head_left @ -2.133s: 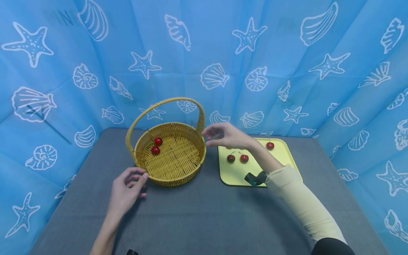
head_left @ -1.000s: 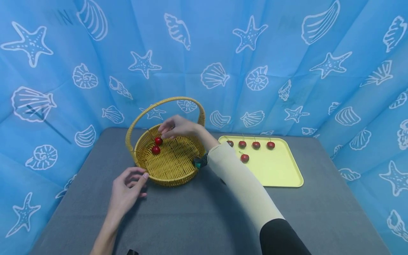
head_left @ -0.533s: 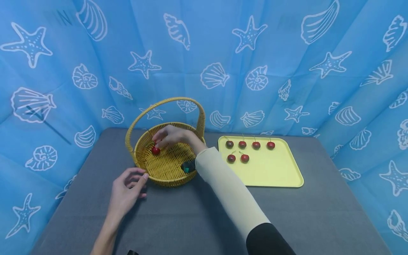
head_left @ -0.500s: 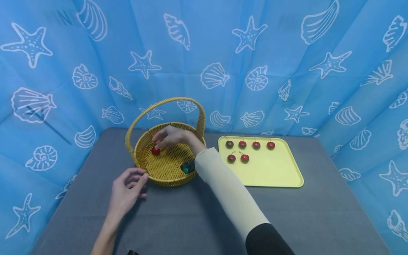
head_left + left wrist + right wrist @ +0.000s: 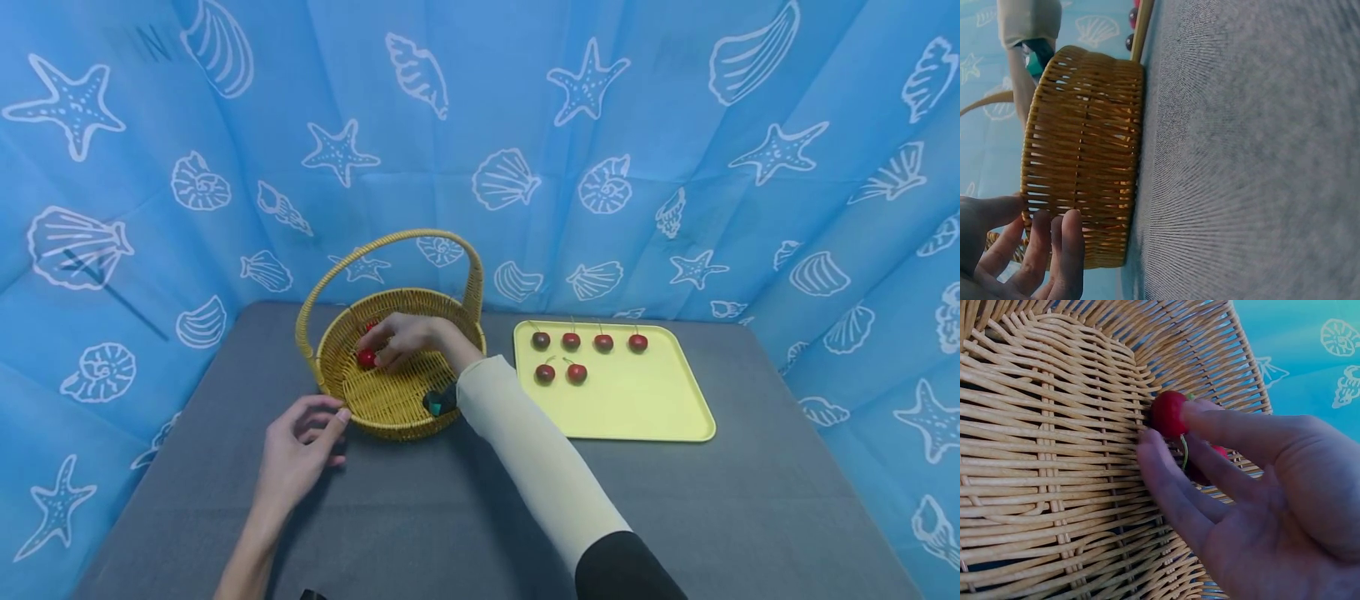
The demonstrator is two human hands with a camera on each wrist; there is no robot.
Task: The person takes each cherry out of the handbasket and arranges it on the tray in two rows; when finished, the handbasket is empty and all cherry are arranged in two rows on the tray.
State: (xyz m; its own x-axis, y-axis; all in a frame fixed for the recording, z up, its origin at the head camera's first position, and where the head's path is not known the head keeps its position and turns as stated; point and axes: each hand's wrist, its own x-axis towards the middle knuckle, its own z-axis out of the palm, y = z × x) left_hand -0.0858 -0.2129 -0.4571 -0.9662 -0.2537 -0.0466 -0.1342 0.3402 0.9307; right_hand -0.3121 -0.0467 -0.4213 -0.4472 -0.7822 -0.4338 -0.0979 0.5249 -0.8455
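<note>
A round yellow wicker basket (image 5: 397, 408) with a tall arched handle holds two red cherries. My left hand (image 5: 300, 446) grips its near left rim, the thumb on the rim and the fingers against the outer wall in the left wrist view. Inside the basket, my right hand (image 5: 405, 337) has its thumb and fingers around the nearer cherry (image 5: 1167, 414), pinching it. Its green stem hangs between the fingers. The other cherry (image 5: 1200, 470) lies just behind these fingers, partly hidden by them.
To the right of the basket lies a yellow tray (image 5: 637, 408). Several cherries (image 5: 576, 373) with stems sit on it, a row along its far side and two below. A blue curtain (image 5: 480, 125) with white shells surrounds the grey tabletop (image 5: 465, 525).
My right hand has moved left from beside the basket's right rim into the basket, then slightly nearer and down onto the nearer cherry. My left hand has stayed at the rim.
</note>
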